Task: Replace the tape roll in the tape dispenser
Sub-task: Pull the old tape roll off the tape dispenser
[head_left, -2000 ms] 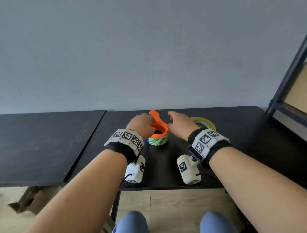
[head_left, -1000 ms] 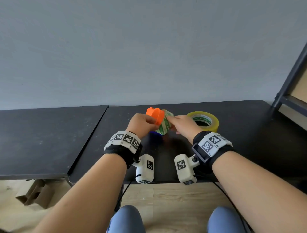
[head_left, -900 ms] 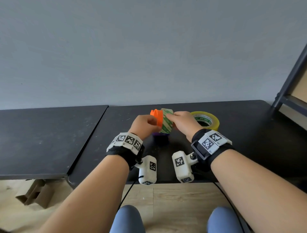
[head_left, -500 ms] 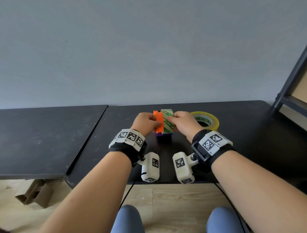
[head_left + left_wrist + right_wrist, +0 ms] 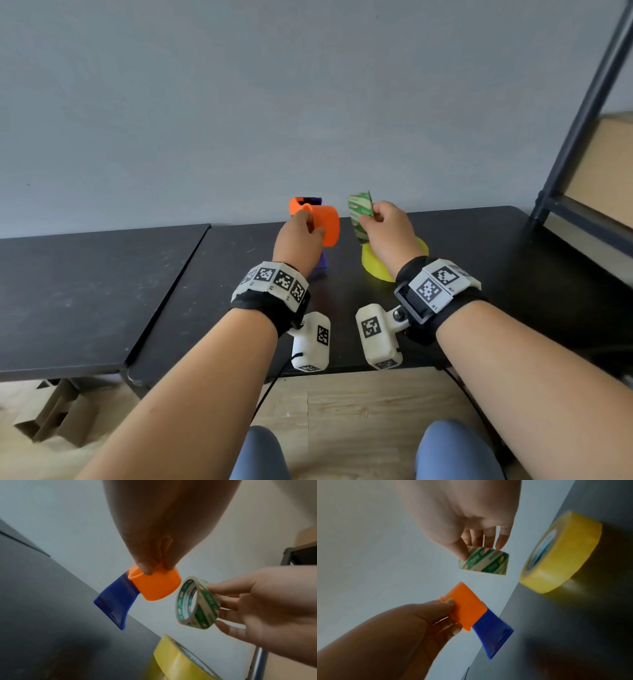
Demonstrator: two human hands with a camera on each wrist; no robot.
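left wrist view had the clearest look: the left hand (image 5: pixel 164 547) was pinching the orange drum of the tape dispenser (image 5: pixel 154 586), blue blade end hanging down toward the black table (image 5: pixel 102 291), the whole thing held up in the air. right hand (image 5: pixel 260 608) had its fingers curled round the nearly spent green-and-white tape roll (image 5: pixel 197 604), just beside the drum but clear of it, so the old roll looked to be off already. the fresh yellow tape roll (image 5: pixel 373 267) sat flat on the table toward the back edge, mostly hidden under the right hand in the head view.

stuff that could've gone wrong imo: that left grip was only fingertips on smooth plastic, so pushing the new roll on could've twisted the dispenser out of the pinch. the yellow roll looked way fatter than the old one, might've jammed or gone on crooked. also couldn't tell which way its tape unwound, so it could've ended up on backwards.
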